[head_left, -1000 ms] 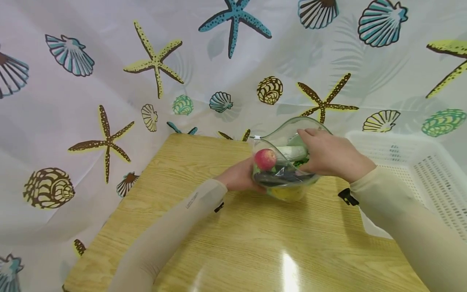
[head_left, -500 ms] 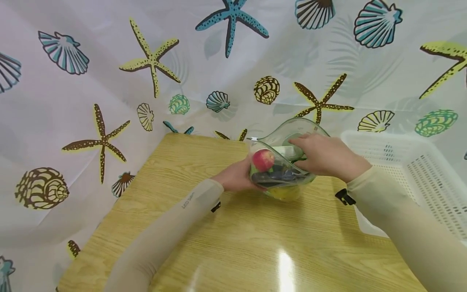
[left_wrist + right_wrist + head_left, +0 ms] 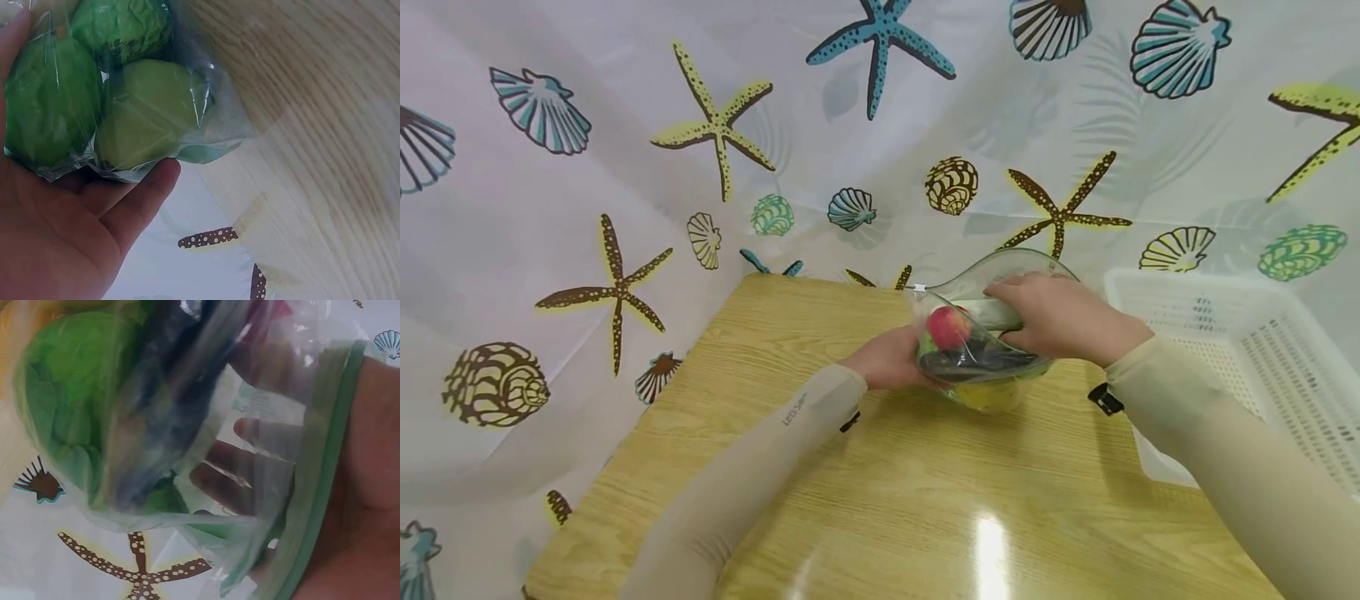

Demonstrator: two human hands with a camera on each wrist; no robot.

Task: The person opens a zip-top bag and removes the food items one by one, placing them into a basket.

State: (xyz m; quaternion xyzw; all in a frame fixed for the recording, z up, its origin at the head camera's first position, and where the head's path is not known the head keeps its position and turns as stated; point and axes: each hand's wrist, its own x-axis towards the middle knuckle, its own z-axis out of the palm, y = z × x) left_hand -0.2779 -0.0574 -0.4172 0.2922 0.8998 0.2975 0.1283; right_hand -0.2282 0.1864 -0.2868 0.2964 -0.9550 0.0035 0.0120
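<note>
A clear zip bag [image 3: 1022, 265] with a green-edged mouth stands on the table, full of produce. Through its wall show a red fruit [image 3: 949, 327], a long dark eggplant-like piece [image 3: 973, 358] and something yellow [image 3: 988, 396] at the bottom. My left hand [image 3: 887, 358] grips the bag's left side from below; in the left wrist view its fingers curve under green lumpy pieces [image 3: 53, 100] and a yellow-green fruit [image 3: 150, 115]. My right hand [image 3: 1063, 317] reaches inside the mouth, over a pale cylindrical piece [image 3: 985, 313]. In the right wrist view its fingers [image 3: 222, 484] are spread behind the plastic.
A white perforated basket [image 3: 1172, 292] stands right of the bag, partly behind the right forearm. The wooden table [image 3: 865, 500] meets a white curtain [image 3: 820, 150] printed with starfish and shells at the back and left.
My right hand has moved slightly left, deeper into the bag, and covers more of the pale cylindrical piece. The red fruit has shifted a little. My left hand still holds the bag.
</note>
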